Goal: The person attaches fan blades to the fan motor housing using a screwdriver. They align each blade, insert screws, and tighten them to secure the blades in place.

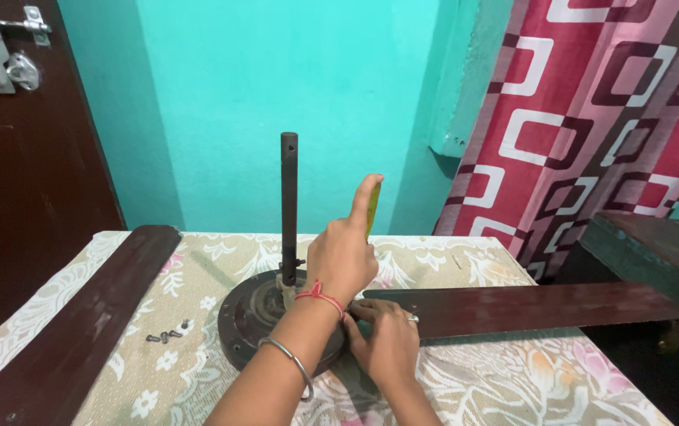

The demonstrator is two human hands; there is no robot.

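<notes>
A dark round ceiling-fan motor (245, 315) lies on a floral-clothed table (513, 379), its down rod (289, 197) standing upright. My left hand (341, 260), with a bangle and a red thread at the wrist, grips a yellow-handled screwdriver (373, 209) held upright over the motor's right edge, index finger stretched along the handle. My right hand (387, 341), wearing a ring, presses on the inner end of a dark brown fan blade (544, 308) where it meets the motor. The screwdriver's tip is hidden behind my left hand.
A second loose fan blade (79, 315) lies diagonally along the table's left side. Several small screws (167, 335) lie left of the motor. A dark door with a latch (8, 55) is at left, a patterned curtain (607, 118) and dark wooden furniture (655, 244) at right.
</notes>
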